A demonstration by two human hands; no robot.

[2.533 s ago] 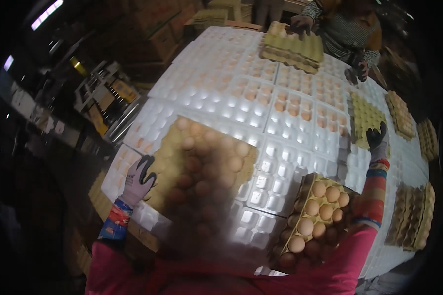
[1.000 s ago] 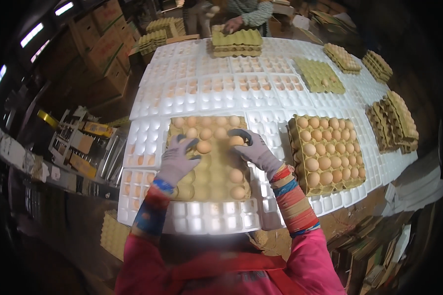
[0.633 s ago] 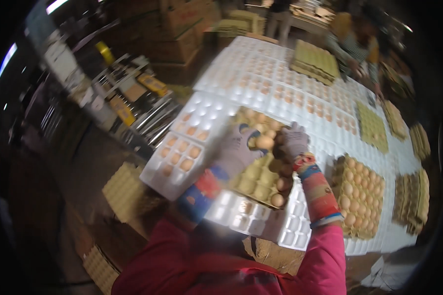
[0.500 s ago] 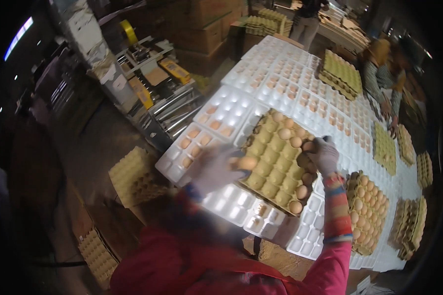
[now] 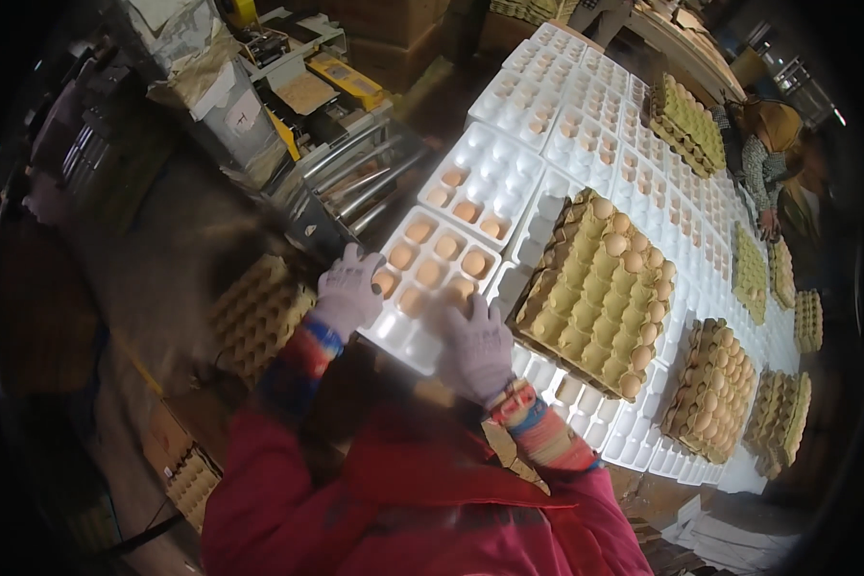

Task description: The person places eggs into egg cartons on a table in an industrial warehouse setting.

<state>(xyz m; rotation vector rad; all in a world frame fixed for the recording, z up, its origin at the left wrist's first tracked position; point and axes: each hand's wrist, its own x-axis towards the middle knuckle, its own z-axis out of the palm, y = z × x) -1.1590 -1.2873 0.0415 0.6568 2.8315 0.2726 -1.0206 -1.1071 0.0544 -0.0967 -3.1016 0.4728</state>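
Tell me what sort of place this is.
Probably an egg-packing room: white trays, many holding eggs, lie side by side, cardboard egg trays rest on them, and conveyor-like metal rollers stand nearby.

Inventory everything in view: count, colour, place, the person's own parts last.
White egg trays: many, white, centre to upper right.
Eggs: many, light brown, inside trays.
Partly filled pulp tray: one, yellowish, right of centre.
Egg-filled pulp tray: one, yellowish, farther right.
Other pulp trays: several, tan, right, top and left.
Roller conveyor: one, grey and yellow, upper left.
Co-workers: two, grey and brown clothing, top right.
Left hand: one, mauve glove, nearest white tray's left edge.
Right hand: one, mauve glove, that tray's lower right.
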